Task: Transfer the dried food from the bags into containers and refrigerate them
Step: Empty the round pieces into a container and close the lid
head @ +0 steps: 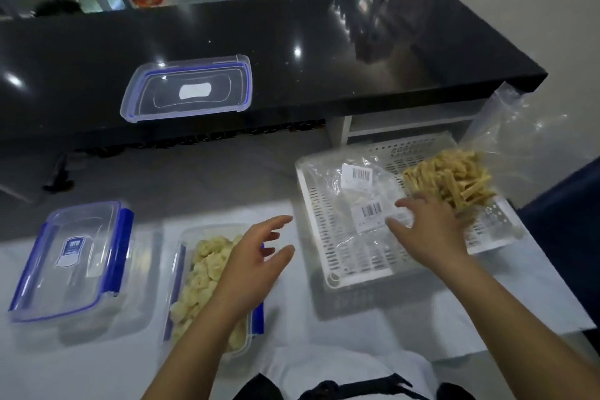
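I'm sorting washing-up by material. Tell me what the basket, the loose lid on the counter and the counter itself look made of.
Basket: white moulded plastic, matt, judging by its slotted walls and floor.
Lid: clear hard plastic with a blue seal line and side clips; the counter shows through it.
Counter: black and highly polished, mirroring the lights and shelving; likely stone or a stone-look slab, but which one I cannot tell.

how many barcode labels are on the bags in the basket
2: an upper barcode label and a lower barcode label, both on the clear bags in the white basket. Others may be hidden.
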A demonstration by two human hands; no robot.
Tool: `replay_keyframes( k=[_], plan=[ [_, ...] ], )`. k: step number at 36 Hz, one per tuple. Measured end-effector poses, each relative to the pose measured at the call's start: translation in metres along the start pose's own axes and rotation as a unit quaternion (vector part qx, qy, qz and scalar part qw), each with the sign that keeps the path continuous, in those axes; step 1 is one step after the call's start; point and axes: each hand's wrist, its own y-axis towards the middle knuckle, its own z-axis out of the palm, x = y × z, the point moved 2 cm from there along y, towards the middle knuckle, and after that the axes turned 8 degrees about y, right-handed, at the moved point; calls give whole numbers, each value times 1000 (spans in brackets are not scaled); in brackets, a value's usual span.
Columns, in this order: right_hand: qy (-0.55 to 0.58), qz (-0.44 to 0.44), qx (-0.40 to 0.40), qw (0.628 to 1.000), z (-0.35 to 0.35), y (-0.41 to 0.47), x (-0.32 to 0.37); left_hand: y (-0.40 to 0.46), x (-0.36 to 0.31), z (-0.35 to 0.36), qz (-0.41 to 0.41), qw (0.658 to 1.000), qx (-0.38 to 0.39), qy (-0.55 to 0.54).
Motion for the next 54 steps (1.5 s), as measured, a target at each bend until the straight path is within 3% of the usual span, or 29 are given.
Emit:
replay_keyframes(
  k=[2,7,13,20,28,32,35,38,42,44,46,54],
  plan=[
    [-23,-39,4,999,4,1,13,-5,9,-6,-23,1000,-15,2],
    [-52,-145,119,981,32,20,42,-18,20,-21,-66,997,-45,23],
    [-113,-75,260,956,69,34,41,-30,23,-42,-100,987,-91,87],
    [-115,-45,290,949,73,24,45,-43,36,-69,-126,979,-134,87],
    [-24,-82,195,977,50,6,68,-53,60,-94,-180,970,-149,68],
    [139,-140,109,974,33,-22,85,-51,74,-100,-211,967,-137,34],
    [260,-158,109,946,28,-59,103,-48,86,-103,-268,958,-97,2],
    [313,-107,233,914,45,-99,118,-48,96,-105,-313,947,-61,-42],
    [390,106,400,822,83,-122,126,-49,103,-106,-316,946,-53,-52],
    [424,163,418,787,94,-122,128,-49,102,-105,-307,949,-51,-49],
    [440,169,423,774,100,-119,132,-48,99,-103,-299,952,-46,-48],
    [458,169,361,795,102,-102,144,-38,86,-92,-267,959,-18,-93]
  ],
)
